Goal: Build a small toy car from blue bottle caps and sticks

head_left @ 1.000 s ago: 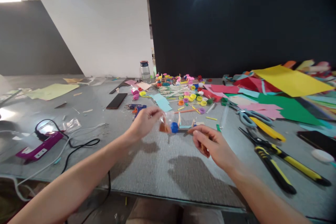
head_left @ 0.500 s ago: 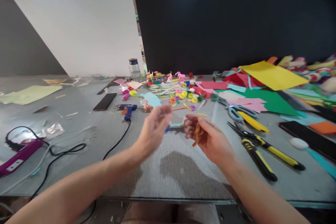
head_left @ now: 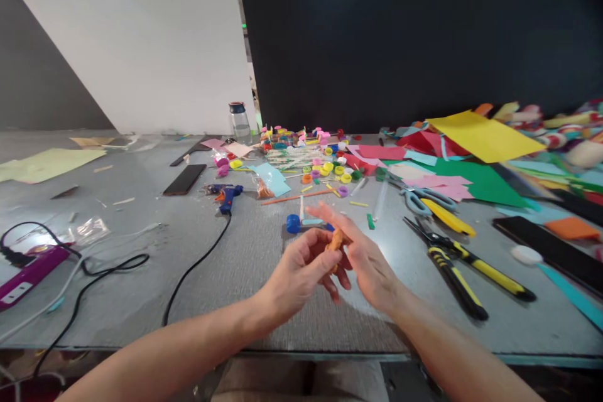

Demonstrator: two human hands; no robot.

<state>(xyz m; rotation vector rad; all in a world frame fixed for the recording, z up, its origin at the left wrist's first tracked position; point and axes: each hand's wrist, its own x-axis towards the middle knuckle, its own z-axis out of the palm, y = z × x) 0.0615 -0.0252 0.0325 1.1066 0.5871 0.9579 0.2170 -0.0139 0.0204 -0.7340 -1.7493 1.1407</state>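
One lump, orange-brown, knobbly and matt, clay-like point(head_left: 335, 241). Head view. Location: raised between the two hands, over the middle stretch of the grey tabletop point(head_left: 330, 333), nearer its near edge than its far edge.

Left hand point(head_left: 301, 270): curled, pinching the lump between thumb and fingers. Right hand point(head_left: 372, 264): just beside it, fingers extended across the lump's far side; whether they also grip it cannot be told.

Handling, as judged: light; soft and easily dented; probably a little tacky rather than slippery; more likely to deform or tear than to snap. Best hold: around the thick middle, with flat fingertips and slight pressure; thin projecting parts to be avoided.

Also listed: one blue, round plastic cap point(head_left: 293, 223), beyond the left hand, toward the far edge. One clear plastic bag with orange-brown contents point(head_left: 264, 188), farther toward that edge, by a pale blue paper sheet point(head_left: 280, 182). One blue glue gun with orange trigger point(head_left: 230, 196), left of the bag, its cord running toward the near edge. One pair of black-and-yellow pliers point(head_left: 445, 264), right of the hands, handles angled toward the near edge.
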